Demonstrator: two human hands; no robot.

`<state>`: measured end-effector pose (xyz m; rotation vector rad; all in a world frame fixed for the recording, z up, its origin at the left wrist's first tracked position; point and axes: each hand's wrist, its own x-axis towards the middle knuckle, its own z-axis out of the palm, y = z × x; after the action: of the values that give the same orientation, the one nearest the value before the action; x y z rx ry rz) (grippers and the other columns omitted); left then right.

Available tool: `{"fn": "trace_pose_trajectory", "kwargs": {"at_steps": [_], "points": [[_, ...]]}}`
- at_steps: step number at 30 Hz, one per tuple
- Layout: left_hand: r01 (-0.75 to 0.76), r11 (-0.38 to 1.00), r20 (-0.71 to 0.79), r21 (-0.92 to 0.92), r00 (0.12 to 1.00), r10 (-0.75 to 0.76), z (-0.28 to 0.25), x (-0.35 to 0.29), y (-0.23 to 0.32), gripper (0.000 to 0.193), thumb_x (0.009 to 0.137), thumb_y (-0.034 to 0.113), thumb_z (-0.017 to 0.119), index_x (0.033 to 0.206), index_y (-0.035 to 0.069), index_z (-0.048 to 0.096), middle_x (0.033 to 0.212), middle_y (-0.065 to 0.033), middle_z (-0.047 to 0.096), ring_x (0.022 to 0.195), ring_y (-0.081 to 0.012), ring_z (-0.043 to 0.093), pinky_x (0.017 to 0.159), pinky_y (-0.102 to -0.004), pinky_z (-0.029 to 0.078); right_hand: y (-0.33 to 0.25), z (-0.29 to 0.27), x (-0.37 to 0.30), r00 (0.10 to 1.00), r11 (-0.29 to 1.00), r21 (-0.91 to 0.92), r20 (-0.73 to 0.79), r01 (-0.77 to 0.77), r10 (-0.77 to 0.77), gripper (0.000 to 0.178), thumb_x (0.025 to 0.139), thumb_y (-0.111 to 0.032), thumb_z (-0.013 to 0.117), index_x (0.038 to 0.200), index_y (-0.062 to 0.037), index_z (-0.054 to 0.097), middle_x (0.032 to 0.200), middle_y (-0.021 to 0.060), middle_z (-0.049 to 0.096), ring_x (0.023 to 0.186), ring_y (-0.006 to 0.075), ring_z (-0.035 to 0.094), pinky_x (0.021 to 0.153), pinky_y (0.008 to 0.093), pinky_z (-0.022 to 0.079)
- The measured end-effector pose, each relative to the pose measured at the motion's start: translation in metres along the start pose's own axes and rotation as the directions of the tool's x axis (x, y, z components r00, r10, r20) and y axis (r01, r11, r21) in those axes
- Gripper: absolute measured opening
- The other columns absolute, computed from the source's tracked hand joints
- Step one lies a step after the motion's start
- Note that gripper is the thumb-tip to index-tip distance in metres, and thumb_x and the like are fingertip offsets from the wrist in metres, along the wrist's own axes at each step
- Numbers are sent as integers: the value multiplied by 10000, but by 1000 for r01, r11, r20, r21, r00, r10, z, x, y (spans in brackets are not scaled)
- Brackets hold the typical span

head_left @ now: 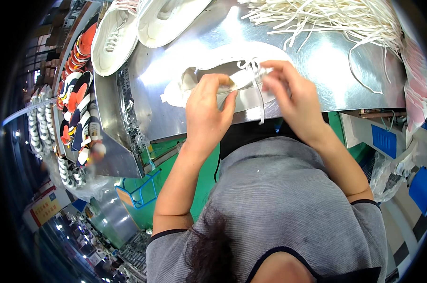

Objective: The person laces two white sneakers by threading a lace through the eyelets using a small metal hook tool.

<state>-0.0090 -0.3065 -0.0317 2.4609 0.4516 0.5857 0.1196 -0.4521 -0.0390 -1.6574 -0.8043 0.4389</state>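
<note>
A white shoe [265, 50] lies on its side on the metal table, its opening facing me and its toe to the right. My left hand [207, 109] is at the opening, thumb and index finger closed on the shoe's inner edge near the tongue [244, 79]. Over the lacing, my right hand [294, 96] has its fingertips pinched at the white shoelace [257, 75], slightly blurred. One loose end of the lace hangs across the shoe's side, past the table's front edge.
A pile of loose white laces [336, 21] covers the back right of the metal table [157, 111]. Two more white shoes [110, 42] stand at the back left. Colourful shoe parts [77, 101] fill a rack at the left. Pinkish-white pieces [420, 85] hang at the right.
</note>
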Motion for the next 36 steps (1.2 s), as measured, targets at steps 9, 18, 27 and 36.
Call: {"fn": "trace_pose_trajectory", "kwargs": {"at_steps": [9,18,27,36], "points": [[214,977,107,9,971,-213,-2,9,0,230,796,108,757,938,-1,612,865,-158,671,771,-340,659,682,-398,507,16,12,-19,984,994,-23,136,-111,113,160,951,-115,604,1080,-35,550,825,131,680,738,304,676,648,386,510],[-97,995,14,11,995,97,6,1,-16,183,801,46,762,922,12,629,832,-126,680,705,-296,657,628,-348,503,16,24,-4,911,898,209,236,-387,337,106,960,-81,567,1035,-34,508,783,97,671,688,223,672,628,356,501],[-178,984,-39,24,983,179,7,-16,-21,279,788,-16,766,977,19,564,837,-134,661,692,-295,638,595,-348,490,3,-29,4,899,922,-331,311,-204,310,248,885,-227,703,1028,-51,602,873,91,704,742,199,685,632,306,520],[-447,894,-60,32,892,448,9,-16,-28,360,757,-73,765,970,44,499,781,-109,629,658,-288,615,565,-361,482,-8,13,43,881,913,-351,473,208,-18,235,842,-158,688,1066,-87,679,838,124,712,798,349,670,722,435,516]]}}
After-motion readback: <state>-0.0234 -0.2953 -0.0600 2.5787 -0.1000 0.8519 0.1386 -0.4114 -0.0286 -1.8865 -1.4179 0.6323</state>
